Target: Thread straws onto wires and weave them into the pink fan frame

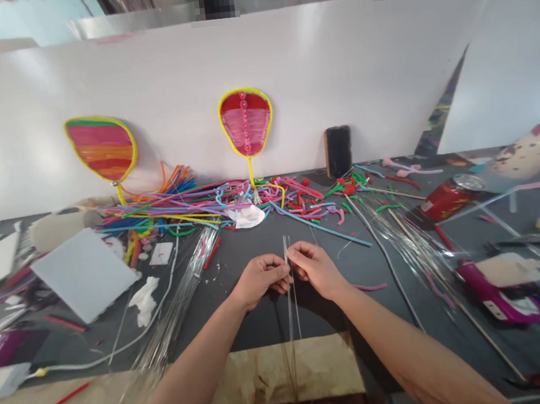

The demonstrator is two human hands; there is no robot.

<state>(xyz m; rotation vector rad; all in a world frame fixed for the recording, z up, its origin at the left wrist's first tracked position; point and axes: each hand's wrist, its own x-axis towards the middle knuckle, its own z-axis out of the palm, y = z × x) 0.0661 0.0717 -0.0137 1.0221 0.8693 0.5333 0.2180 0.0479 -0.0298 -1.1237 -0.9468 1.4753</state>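
Several thin metal wires [291, 328] stand nearly upright between my hands, low over the dark table. My left hand [265, 274] pinches them near their upper ends. Close beside it, my right hand [313, 265] is closed at the same wires, its thumb and fingertips pressed together. The lower ends of the wires reach down over a strip of brown paper [326, 366]. Left of my hands lies a bundle of similar wires [186, 281]. Behind them is a crumpled white tissue [248, 216] at the edge of a pile of coloured pipe cleaners [202, 202].
Two yellow-rimmed fan shapes, one striped [103, 149] and one pink [246, 124], lean at the white partition [165, 78]. A phone [338, 151] stands there too. To the right are a red can [453, 197], a purple glue gun [499, 297] and more wires; a white card [85, 276] lies left.
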